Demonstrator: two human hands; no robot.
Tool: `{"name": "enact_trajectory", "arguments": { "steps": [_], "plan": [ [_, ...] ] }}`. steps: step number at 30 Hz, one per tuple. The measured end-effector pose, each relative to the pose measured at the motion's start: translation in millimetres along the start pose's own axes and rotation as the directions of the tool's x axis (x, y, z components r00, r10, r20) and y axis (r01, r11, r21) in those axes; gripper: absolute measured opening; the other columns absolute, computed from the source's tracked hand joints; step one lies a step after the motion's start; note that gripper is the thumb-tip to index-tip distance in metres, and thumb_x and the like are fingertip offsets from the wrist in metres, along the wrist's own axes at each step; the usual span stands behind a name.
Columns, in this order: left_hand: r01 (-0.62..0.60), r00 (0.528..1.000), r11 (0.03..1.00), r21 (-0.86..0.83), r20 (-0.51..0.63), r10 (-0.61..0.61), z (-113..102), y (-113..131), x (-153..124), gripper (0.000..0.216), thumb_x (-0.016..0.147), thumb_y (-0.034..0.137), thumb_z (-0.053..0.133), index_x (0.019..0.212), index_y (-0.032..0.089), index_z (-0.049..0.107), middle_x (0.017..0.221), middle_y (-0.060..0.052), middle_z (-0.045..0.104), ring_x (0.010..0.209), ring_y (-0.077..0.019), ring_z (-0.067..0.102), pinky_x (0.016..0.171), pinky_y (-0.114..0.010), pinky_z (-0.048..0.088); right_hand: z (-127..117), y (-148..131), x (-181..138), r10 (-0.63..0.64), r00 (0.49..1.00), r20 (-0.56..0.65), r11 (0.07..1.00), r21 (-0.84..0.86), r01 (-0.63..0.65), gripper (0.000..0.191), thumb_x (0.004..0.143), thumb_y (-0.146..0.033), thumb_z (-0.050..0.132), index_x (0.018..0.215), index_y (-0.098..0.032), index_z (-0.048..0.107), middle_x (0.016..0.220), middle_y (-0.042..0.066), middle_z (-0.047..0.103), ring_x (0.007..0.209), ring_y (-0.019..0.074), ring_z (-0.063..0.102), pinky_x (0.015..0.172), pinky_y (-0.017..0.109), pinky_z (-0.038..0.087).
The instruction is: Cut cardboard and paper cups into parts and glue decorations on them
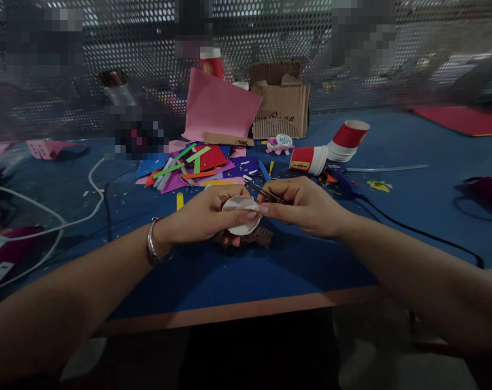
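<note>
My left hand (207, 216), with a metal bangle on its wrist, is closed round a small white round disc (238, 214) held above the blue table (270, 271). My right hand (298, 206) is pinched shut on a thin dark tool, like scissors or tweezers (266, 194), whose tip points left, and its fingertips meet the disc's right edge. A brown scrap (262, 236) lies on the table just under the hands.
A heap of coloured paper strips and sheets (197, 165) lies behind the hands. Behind it stand a pink sheet (219, 105) and a cardboard box (280, 103). Red-and-white paper cups (331, 149) lie to the right, next to a black cable (412, 230). White cables (46, 222) run at left.
</note>
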State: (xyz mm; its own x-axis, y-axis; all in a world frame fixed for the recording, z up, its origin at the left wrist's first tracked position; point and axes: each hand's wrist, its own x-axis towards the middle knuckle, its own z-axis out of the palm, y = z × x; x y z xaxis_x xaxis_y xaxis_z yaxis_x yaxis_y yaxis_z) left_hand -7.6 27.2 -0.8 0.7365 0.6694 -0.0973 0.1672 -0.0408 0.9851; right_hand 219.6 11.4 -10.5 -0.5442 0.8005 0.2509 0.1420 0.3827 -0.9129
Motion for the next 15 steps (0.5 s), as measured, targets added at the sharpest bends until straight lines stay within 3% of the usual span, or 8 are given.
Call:
{"name": "enact_trajectory", "arguments": {
  "steps": [7, 15],
  "plan": [
    [-0.019, 0.997, 0.998, -0.062, 0.072, 0.024, 1, -3, -4, 0.032, 0.094, 0.044, 0.077, 0.1, 0.018, 0.061, 0.085, -0.005, 0.078, 0.067, -0.0147, 0.076, 0.05, -0.017, 0.052, -2, -12, -2, -0.077, 0.995, 0.059, 0.997, 0.005, 0.077, 0.04, 0.093, -0.052, 0.076, 0.079, -0.017, 0.062, 0.068, -0.005, 0.049, 0.064, 0.0095, 0.041, 0.059, 0.027, 0.032],
    [-0.198, 0.974, 0.978, 0.063, -0.103, 0.204, 0, -10, 2, 0.034, 0.088, 0.044, 0.083, 0.088, 0.016, 0.064, 0.074, 0.001, 0.066, 0.058, -0.0075, 0.058, 0.051, -0.017, 0.046, -5, -8, 0, -0.121, 0.993, -0.011, 0.983, -0.143, 0.118, 0.039, 0.097, -0.05, 0.07, 0.079, -0.018, 0.06, 0.073, -0.003, 0.051, 0.067, 0.0102, 0.041, 0.061, 0.028, 0.032]
  ]
}}
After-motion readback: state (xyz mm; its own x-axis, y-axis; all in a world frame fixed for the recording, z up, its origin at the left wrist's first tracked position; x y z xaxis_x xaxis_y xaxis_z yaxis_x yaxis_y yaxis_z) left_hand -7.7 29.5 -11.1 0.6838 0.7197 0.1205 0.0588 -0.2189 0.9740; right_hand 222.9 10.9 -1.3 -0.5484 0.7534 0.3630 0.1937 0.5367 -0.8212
